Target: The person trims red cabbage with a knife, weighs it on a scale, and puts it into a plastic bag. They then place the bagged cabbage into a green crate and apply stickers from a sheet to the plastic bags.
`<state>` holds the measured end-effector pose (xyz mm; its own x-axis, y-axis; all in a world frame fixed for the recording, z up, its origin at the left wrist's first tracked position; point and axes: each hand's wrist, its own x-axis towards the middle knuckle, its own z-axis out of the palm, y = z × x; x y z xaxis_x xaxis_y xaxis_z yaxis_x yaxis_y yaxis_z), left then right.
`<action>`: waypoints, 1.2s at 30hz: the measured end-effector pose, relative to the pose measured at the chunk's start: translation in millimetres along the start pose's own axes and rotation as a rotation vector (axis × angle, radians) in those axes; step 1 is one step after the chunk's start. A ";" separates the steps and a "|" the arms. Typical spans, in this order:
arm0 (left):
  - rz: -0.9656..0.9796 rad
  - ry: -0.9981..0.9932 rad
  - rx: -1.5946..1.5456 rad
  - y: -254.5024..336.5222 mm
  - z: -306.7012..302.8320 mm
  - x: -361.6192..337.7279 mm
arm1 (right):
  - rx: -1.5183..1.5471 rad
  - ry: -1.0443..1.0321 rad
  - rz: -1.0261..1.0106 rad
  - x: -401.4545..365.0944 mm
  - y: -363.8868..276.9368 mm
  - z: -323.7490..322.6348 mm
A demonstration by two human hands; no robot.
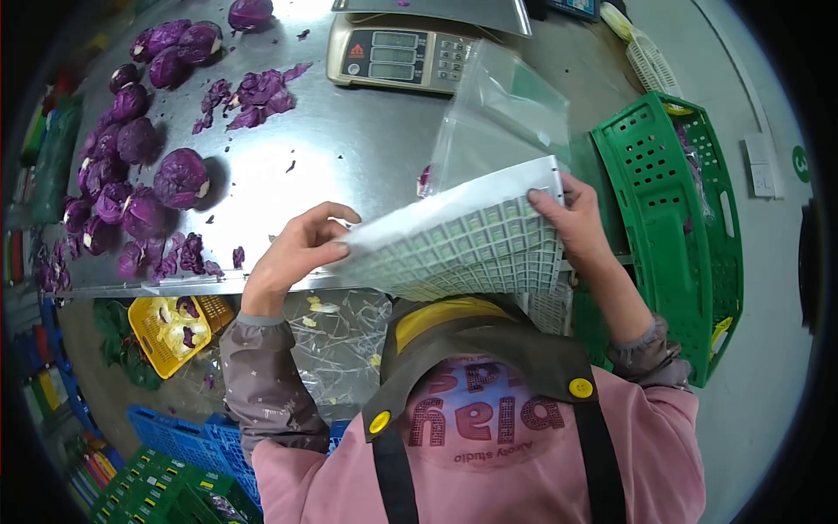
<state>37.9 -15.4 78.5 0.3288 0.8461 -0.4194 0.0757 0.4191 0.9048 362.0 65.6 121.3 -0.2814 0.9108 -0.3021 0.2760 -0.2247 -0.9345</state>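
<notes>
A white sheet (463, 240) printed with a grid of pale green cells, looking like a sheet of labels, is held tilted in front of my apron. My right hand (576, 218) grips its right end, thumb on the near face and fingers behind. At the sheet's blurred left end is my left hand (301, 249), thumb and fingers apart, the thumb tip at the edge. Clear plastic bags (497, 118) lie on the metal table (297, 166) just beyond the sheet. Behind them stands a digital scale (393, 57).
Several purple cabbages (181, 178) and loose leaves (257, 94) lie on the left of the table. A green crate (668, 218) stands at the right. Below the table are a yellow basket (144, 336) with scraps and blue crates (179, 437). The table's near edge runs before me.
</notes>
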 end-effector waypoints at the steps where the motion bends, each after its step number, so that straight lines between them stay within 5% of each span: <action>1: 0.077 0.087 -0.106 -15.9 -2.9 -5.1 | 0.049 0.058 -0.002 1.4 1.7 0.3; 3: 0.192 0.257 -0.367 -36.0 2.8 -10.2 | 0.127 0.065 0.003 4.1 3.8 5.9; 11: 0.259 0.749 -0.469 -20.7 30.4 -8.8 | 0.182 0.142 -0.104 9.9 7.8 29.7; 18: 0.258 0.616 -0.408 -40.5 16.6 -14.9 | 0.141 0.046 -0.307 5.9 25.4 31.9; 25: 0.215 0.693 -0.404 -37.8 13.3 -14.8 | 0.080 -0.120 -0.218 -1.6 6.3 26.3; 36: 0.164 0.664 -0.213 -42.5 6.7 -25.3 | -0.024 -0.047 -0.205 -0.5 10.7 19.6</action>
<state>32.6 -56.8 51.2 -0.3270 0.8971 -0.2973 -0.1334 0.2676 0.9543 347.0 56.0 107.8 -0.3761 0.9195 -0.1147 0.2298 -0.0274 -0.9728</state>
